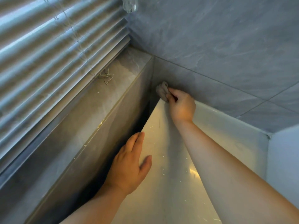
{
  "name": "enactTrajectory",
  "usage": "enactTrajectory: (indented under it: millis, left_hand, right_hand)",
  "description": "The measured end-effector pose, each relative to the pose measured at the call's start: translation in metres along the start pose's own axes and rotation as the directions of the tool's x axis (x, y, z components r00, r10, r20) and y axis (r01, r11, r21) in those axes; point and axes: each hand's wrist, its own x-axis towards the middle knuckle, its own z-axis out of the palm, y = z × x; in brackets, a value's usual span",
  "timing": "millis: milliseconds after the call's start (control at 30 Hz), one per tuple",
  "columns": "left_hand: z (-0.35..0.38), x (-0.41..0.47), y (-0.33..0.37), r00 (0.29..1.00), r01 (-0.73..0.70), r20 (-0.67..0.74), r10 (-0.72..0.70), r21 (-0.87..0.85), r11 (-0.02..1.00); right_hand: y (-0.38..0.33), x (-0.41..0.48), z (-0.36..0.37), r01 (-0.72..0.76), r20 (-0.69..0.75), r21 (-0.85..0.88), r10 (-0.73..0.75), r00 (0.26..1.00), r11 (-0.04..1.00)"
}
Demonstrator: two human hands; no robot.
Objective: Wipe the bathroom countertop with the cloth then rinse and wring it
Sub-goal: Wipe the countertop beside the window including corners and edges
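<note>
The glossy white countertop [163,159] runs from the lower middle up into a tiled corner. My right hand [182,105] is stretched to that far corner and grips a bunched grey cloth [162,90], which presses where the counter's back edge meets the grey wall. My left hand [129,165] lies flat with fingers together on the counter's left edge, holding nothing. A few light scratches or streaks show on the counter surface.
A dark gap [129,135] separates the counter from a tiled ledge [103,94] on the left. Window blinds [48,54] hang above the ledge, their cord [106,77] lying on it. Grey marbled wall tiles [218,46] rise behind. A white raised rim [226,125] borders the counter's right.
</note>
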Motion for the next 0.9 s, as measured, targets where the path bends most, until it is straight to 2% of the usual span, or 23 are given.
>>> enactTrajectory:
  millis: [200, 433, 667, 833, 900]
  left_hand:
    - [-0.001, 0.0, 0.001, 1.0, 0.01, 0.009, -0.01, 0.016, 1.0]
    - [-0.003, 0.001, 0.003, 1.0, 0.023, 0.01, -0.023, -0.021, 1.0]
    - [-0.014, -0.027, 0.0, 0.987, 0.023, -0.156, -0.041, -0.111, 0.993]
    - [-0.018, -0.059, -0.007, 0.989, 0.037, -0.141, -0.05, -0.093, 0.995]
    - [-0.018, -0.07, -0.01, 0.993, 0.025, -0.111, -0.034, -0.08, 0.996]
  right_hand:
    - [0.007, -0.017, -0.002, 0.128, 0.101, -0.01, -0.126, 0.987, 0.992]
    - [0.003, -0.053, -0.004, 0.205, 0.093, 0.016, -0.206, 0.974, 0.979]
    - [-0.003, -0.089, -0.011, 0.216, 0.128, -0.002, -0.214, 0.968, 0.976]
    - [-0.01, -0.128, -0.017, 0.208, 0.143, 0.01, -0.207, 0.968, 0.978]
    - [-0.013, -0.144, -0.023, 0.147, 0.179, 0.05, -0.153, 0.972, 0.988]
